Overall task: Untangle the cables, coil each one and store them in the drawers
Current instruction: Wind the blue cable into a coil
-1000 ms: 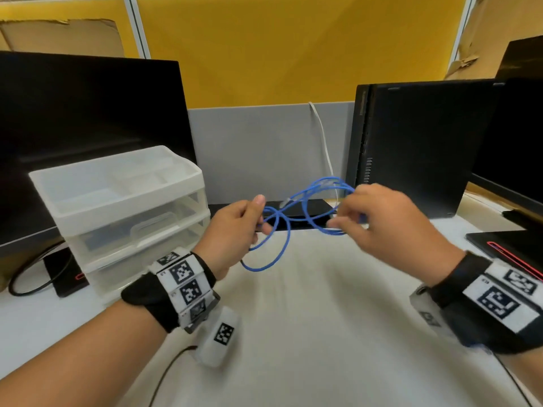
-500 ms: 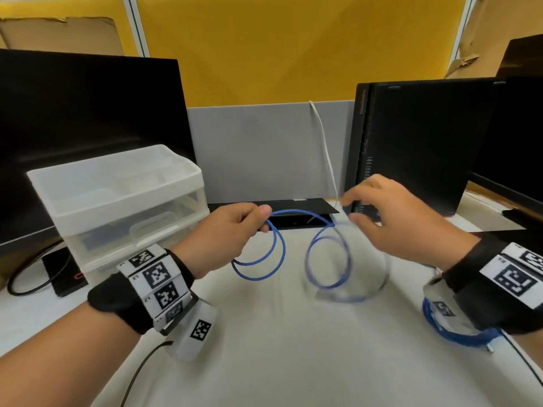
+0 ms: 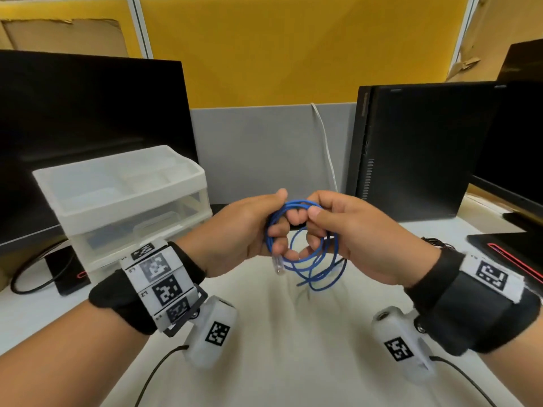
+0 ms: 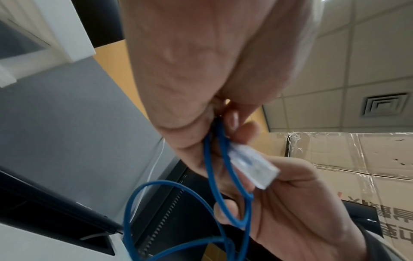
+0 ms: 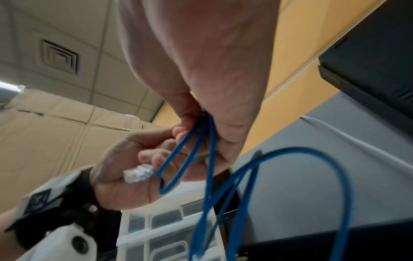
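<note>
A thin blue network cable (image 3: 318, 261) hangs in several loops above the white desk mat (image 3: 279, 333). My left hand (image 3: 255, 227) grips the gathered loops, and a clear plug (image 3: 277, 265) dangles below its fingers. My right hand (image 3: 338, 230) meets it from the right and pinches the same bundle at the top. In the left wrist view the plug (image 4: 252, 166) sticks out beside the blue strands (image 4: 223, 167). The right wrist view shows the strands (image 5: 201, 141) running into my right palm, with the plug (image 5: 138, 174) by the left hand. The translucent drawer unit (image 3: 126, 198) stands at the left, its drawers closed.
A black monitor (image 3: 82, 136) stands behind the drawers and a black computer case (image 3: 420, 148) at the right. A white cord (image 3: 326, 145) runs down the grey partition. A black box with a cable (image 3: 63, 274) lies left of the drawers. A laptop edge (image 3: 511, 251) is at far right.
My hands were apart with wide loops stretched between them; now they have come together mid-desk, and the cable is gathered into a tighter bundle held by both.
</note>
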`<state>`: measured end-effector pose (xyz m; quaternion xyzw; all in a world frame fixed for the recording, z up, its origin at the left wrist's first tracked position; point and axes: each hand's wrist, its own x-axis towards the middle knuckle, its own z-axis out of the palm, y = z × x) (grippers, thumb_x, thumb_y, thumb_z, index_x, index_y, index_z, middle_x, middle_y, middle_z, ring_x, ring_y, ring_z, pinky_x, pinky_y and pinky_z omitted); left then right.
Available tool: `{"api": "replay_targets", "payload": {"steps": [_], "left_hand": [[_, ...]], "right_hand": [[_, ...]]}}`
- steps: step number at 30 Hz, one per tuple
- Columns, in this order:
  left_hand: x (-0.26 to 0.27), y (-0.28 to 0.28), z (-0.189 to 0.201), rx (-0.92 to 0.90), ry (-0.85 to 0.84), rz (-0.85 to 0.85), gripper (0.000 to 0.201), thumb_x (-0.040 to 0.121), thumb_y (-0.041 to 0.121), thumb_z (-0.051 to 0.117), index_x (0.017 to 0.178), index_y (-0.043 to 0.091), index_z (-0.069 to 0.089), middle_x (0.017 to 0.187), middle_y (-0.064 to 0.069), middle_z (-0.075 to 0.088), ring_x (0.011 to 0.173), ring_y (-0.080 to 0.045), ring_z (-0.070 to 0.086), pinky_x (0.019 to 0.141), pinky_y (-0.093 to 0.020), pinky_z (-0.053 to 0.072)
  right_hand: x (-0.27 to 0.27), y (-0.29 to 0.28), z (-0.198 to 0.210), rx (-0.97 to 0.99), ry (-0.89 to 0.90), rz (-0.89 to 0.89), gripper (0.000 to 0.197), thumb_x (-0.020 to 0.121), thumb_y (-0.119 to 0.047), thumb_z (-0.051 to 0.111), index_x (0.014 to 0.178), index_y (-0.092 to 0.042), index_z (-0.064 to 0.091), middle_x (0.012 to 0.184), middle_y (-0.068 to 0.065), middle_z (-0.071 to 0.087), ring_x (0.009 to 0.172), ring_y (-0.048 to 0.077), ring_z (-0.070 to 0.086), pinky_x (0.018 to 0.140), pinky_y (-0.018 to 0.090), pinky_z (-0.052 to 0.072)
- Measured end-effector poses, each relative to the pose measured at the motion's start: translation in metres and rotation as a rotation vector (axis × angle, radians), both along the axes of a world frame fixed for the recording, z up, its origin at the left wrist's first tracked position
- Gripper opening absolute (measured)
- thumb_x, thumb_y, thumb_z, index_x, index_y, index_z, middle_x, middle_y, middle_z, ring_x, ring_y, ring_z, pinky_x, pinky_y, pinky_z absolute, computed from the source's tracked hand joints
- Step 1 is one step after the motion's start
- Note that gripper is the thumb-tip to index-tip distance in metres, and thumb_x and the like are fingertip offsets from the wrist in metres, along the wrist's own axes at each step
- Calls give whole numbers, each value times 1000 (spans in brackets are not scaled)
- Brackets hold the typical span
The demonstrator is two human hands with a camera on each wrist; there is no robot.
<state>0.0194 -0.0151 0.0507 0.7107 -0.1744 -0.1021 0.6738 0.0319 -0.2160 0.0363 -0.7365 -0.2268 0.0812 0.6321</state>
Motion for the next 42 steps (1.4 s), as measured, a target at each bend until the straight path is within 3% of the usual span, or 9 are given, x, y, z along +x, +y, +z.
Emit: {"api": "replay_targets", "payload": {"steps": [5,8,12,16,23,26,30,39,42], "left_hand": [[-4,-4,2,18,-117,122,35,112,28,39,87,11,56,60,5,30,50,-10,27,56,-24,44],[2,4,3,-58,-154,228,33,112,29,39,88,10,53,58,6,30,47,-8,27,47,-20,35],[5,10,-3,-148,-103,291,34,112,31,40,88,12,54,59,8,30,47,-7,25,45,-18,33],[4,3,-11,-223,28,318,33,111,35,41,89,14,54,66,5,26,50,-9,20,45,-18,33],[-1,-16,-17,-381,236,347,35,109,40,48,83,17,55,65,4,42,48,-8,35,52,-20,41],[1,-20,-20,-436,268,398,37,109,39,48,81,15,55,71,-2,56,56,-10,58,57,-22,54],[3,-18,-17,-439,239,441,40,109,37,49,77,13,56,80,-3,66,68,-11,69,58,-22,58],[5,-14,-16,-398,363,421,40,108,38,51,77,14,55,86,-8,65,73,-17,66,69,-29,59],[7,-14,-18,-432,331,468,39,108,38,50,77,15,55,78,-5,61,69,-16,66,92,-39,55]], "right_hand": [[-5,3,7,-50,-101,19,20,111,-15,48,112,-7,66,87,10,60,81,16,61,81,47,65],[-2,-5,2,-156,-114,10,22,109,-20,54,106,-9,73,95,1,70,89,14,66,86,49,64],[-1,-14,-2,-519,-123,-33,36,107,-46,52,93,-30,82,88,-11,72,82,10,64,82,33,61],[4,-8,-9,-162,21,-168,34,108,-27,56,95,-5,78,80,11,66,65,19,68,66,33,62],[-2,15,-15,370,115,-235,28,109,-17,54,106,2,74,101,16,80,93,30,79,85,35,65],[-6,20,-18,381,51,-195,28,110,-18,51,110,-1,73,104,15,81,101,29,79,92,37,63],[-8,19,-22,254,-33,-183,29,111,-23,51,113,-11,77,109,3,81,106,18,76,97,37,59],[-9,17,-31,274,-66,-124,29,110,-18,49,115,-8,76,113,7,80,111,24,76,101,36,59],[-11,20,-30,237,-40,-93,31,111,-22,47,120,-9,74,116,7,79,113,24,75,100,39,59]]}}
